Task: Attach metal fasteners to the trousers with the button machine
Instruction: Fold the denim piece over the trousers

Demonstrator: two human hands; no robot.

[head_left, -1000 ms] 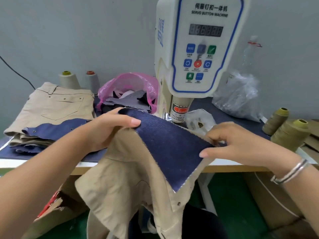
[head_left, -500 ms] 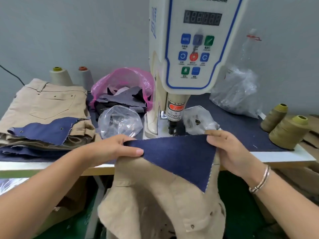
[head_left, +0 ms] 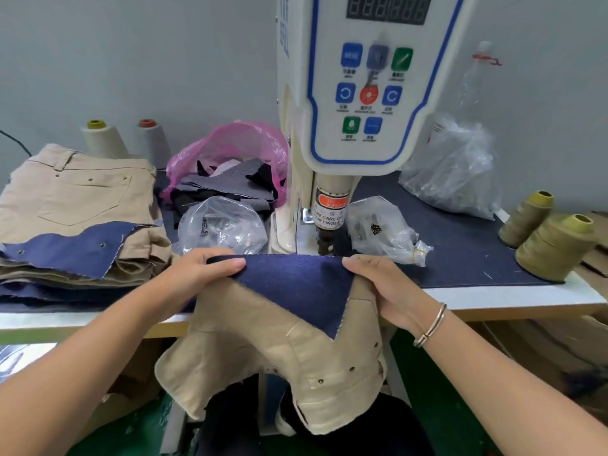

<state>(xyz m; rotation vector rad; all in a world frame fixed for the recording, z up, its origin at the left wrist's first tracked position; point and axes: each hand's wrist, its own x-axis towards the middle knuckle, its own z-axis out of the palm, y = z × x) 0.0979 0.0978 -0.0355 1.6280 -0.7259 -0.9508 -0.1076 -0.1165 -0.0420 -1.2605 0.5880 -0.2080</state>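
**Navy flap held taut just short of the press head**

The cream-and-blue servo button machine (head_left: 358, 103) towers over the navy-covered worktable (head_left: 460, 238), its dark punch (head_left: 324, 240) pointing down at the bed. Below it, the beige cotton trousers (head_left: 263, 350) hang off the table's front edge, their dark blue lining flap (head_left: 296, 281) folded up and stretched side to side, its long upper edge running across just in front of the punch. The left hand (head_left: 200, 274) grips the flap's left end, thumb on top and fingers curled beneath; the right hand (head_left: 378, 284) pinches the right corner the same way. The punch stands beyond the fingers, nearer the right hand (a short push away from the body would likely bring the cloth under it).
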